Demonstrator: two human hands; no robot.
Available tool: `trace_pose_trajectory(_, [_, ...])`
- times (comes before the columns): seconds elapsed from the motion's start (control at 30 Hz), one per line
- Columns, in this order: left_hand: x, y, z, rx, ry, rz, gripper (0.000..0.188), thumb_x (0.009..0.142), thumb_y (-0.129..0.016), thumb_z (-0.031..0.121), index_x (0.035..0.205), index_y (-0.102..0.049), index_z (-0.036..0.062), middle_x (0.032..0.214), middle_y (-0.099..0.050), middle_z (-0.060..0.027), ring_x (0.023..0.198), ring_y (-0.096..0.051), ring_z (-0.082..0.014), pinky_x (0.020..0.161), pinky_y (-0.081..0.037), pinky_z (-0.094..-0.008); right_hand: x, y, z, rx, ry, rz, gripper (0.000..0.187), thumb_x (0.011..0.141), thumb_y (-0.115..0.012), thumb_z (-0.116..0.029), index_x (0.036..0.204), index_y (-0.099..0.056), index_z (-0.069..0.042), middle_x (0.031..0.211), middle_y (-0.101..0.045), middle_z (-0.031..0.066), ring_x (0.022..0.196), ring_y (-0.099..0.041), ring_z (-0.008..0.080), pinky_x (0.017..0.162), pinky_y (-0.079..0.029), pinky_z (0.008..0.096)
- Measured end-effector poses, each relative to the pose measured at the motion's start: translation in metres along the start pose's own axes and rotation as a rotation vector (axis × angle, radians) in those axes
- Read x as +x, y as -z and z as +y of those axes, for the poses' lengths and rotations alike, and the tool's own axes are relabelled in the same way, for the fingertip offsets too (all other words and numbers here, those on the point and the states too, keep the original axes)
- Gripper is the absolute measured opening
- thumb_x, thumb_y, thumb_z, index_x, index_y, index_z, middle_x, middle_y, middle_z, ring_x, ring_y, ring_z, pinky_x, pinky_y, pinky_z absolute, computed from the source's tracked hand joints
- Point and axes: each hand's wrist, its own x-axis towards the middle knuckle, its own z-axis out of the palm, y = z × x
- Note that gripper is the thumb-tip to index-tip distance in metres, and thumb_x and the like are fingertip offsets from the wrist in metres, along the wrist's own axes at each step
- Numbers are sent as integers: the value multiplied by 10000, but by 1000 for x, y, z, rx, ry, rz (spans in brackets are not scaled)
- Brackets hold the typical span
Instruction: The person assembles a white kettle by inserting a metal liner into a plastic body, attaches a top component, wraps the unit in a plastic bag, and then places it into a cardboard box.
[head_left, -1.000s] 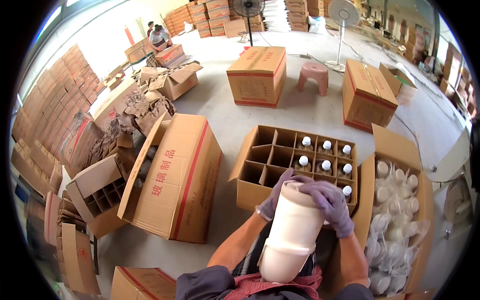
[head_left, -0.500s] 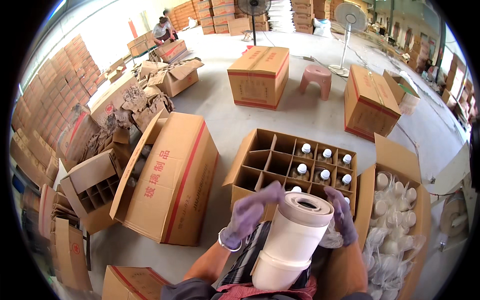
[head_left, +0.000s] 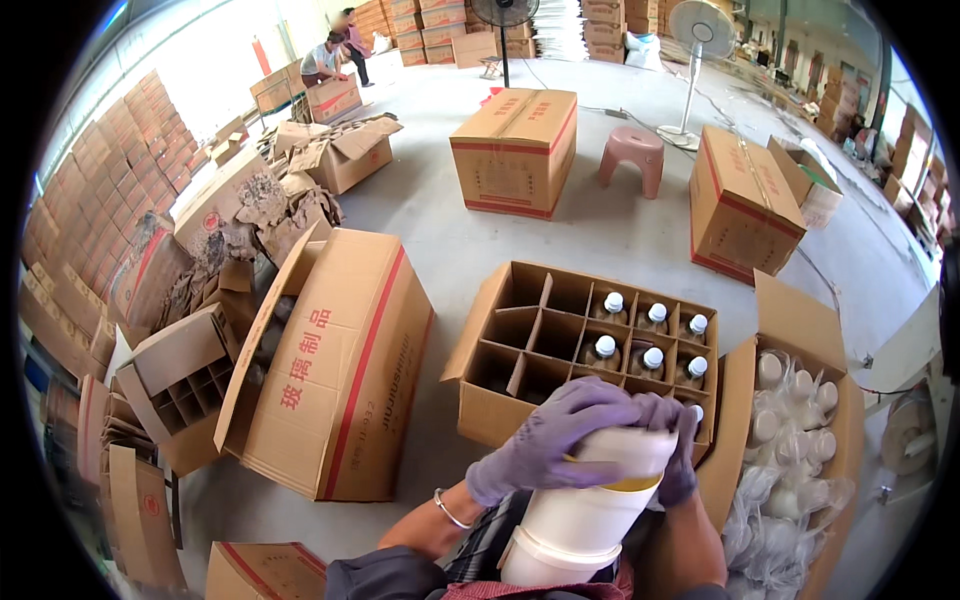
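Observation:
A white cylindrical canister (head_left: 565, 525) stands in my lap, leaning slightly right. Its thick pale lid (head_left: 628, 450) sits tilted at the top, and a yellowish inner rim shows in the gap beneath it. My left hand (head_left: 565, 430), in a purple-grey glove, is closed over the lid's left side. On the right side, my gloved right hand (head_left: 675, 450) grips the lid's edge, its fingers partly hidden. Just beyond is an open divided carton (head_left: 480, 415). Bottles with white caps (head_left: 603, 350) fill its right cells; several left cells are bare.
At right, an open carton (head_left: 738, 425) holds white bottle-like pieces (head_left: 790, 445) in clear plastic. A large carton (head_left: 350, 380) lies at left. Farther off stand a closed carton (head_left: 512, 150), a pink stool (head_left: 632, 160) and a fan (head_left: 692, 75). Two people (head_left: 335, 55) are beside boxes at the back.
Both hands have closed in on the canister's top and hold the lid, which is now tilted with a yellowish rim exposed. Before, the hands were apart beside a seated lid.

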Motion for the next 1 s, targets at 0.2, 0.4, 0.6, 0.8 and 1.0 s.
trace_pose_trajectory(0.2, [37,16,-28,115,482,323,412,823,-755,262,1118,-621,7,917,-687,-121,805,-658,-190,744,-529,-319,76,28,39,-13,-51,57,307,954,-585,-260,1152,-611,-27,1051,-656,112,972,-622,222,915,-481,351])
trace_pose_trajectory(0.4, [15,-20,-79,4,738,734,267,888,-719,197,1016,-636,-22,877,-680,-76,792,-616,-78,691,-520,-255,63,15,60,-1254,387,-193,667,799,-752,-193,1371,-447,-36,1266,-505,247,1147,-547,401,948,-483,424])
trace_pose_trajectory(0.6, [-15,-26,-116,-155,789,884,300,897,-712,239,1011,-623,-24,891,-660,-42,757,-571,-74,658,-497,-237,41,31,77,-1350,220,-32,703,792,-729,-184,1403,-410,-44,1310,-498,227,1192,-515,380,1019,-415,464])
trace_pose_trajectory(0.8, [-38,-53,-123,86,750,906,356,880,-715,199,1129,-604,-29,917,-655,-45,805,-592,-95,729,-503,-230,63,50,111,-1159,-189,-58,469,799,-714,-128,1224,-530,-49,1130,-588,175,994,-603,341,813,-516,414])
trace_pose_trajectory(1.0, [-40,-42,-118,-115,692,1135,328,929,-634,182,1183,-568,-15,1042,-622,-81,938,-561,-133,833,-475,-269,37,106,161,-1724,-51,-190,415,802,-743,-323,1110,-572,-103,1064,-577,154,973,-611,341,800,-522,435])
